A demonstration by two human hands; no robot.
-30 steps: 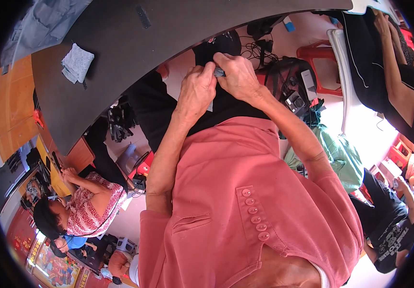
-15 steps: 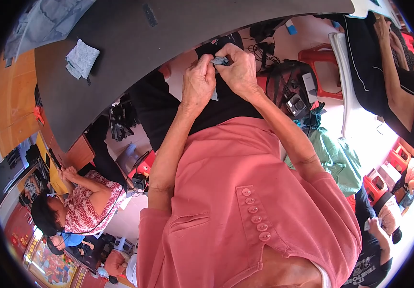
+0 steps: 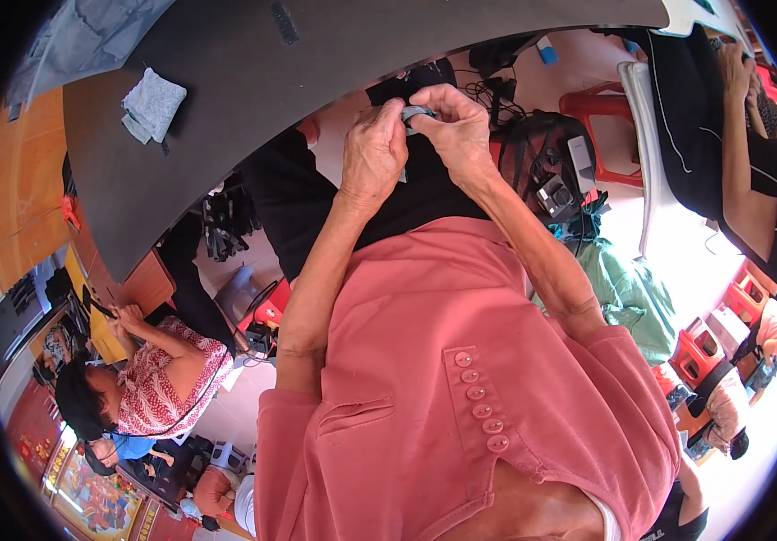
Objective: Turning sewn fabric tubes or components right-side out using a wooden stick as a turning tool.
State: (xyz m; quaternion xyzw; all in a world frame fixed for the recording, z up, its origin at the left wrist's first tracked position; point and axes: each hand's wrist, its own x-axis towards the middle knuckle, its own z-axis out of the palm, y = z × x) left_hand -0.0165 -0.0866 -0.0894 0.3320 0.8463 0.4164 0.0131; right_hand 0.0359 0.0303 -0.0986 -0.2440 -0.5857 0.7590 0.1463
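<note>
Above my lap, just off the edge of the dark table, my two hands come together. My left hand is closed, its thumb and fingers pinching one side of a small grey cloth piece. The other side of the cloth is pinched by my right hand, its fingers curled over the top. The cloth looks bent into a curve between them. Much of it is hidden by my fingers, and a pale bit shows below my left hand. On the table to the left lies a folded grey cloth.
Right of my lap are cables, a black mesh bag and a red stool. A green sack stands near my right elbow. To the left sits a person in a red patterned top; other people sit at the right.
My right hand has shifted slightly right and its fingers have lifted, and the cloth between my hands now shows more as a curved band. My left hand is nearly still.
</note>
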